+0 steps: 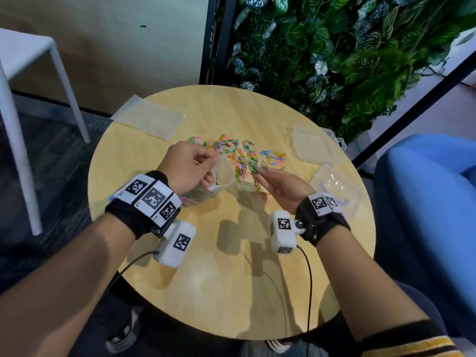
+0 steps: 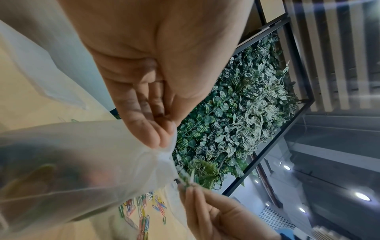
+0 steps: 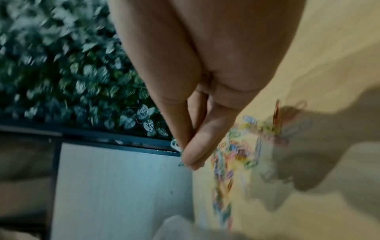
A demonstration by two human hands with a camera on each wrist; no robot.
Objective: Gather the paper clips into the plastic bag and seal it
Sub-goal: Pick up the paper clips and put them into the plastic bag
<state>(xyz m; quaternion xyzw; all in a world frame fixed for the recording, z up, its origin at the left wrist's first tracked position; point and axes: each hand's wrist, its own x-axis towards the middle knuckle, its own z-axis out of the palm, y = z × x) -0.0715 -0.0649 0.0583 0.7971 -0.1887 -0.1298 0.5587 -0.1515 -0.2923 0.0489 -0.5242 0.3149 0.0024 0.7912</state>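
Plastic bag point(image 1: 221, 173) is held open at its rim by the left hand point(image 1: 185, 166), thumb and fingers pinched on the edge; a few clips are seen inside through the film. A small bunch of paper clips point(image 1: 258, 168) is pinched between the right hand point(image 1: 280, 185) fingertips point(image 3: 193, 155), just beside the bag mouth. The loose pile of coloured paper clips point(image 1: 247, 153) is spread on the round worktop point(image 1: 231, 292) just beyond both hands, nothing lying between pile and bag. A flat empty bag point(image 1: 149, 117) is seen well beyond the left hand. A clear plastic box point(image 1: 316, 143) is placed beyond the right hand, another bag with a blue clip point(image 1: 334, 188) just outside the right wrist. Plant wall point(image 1: 334, 47) is behind the worktop. Right wrist view is blurred.
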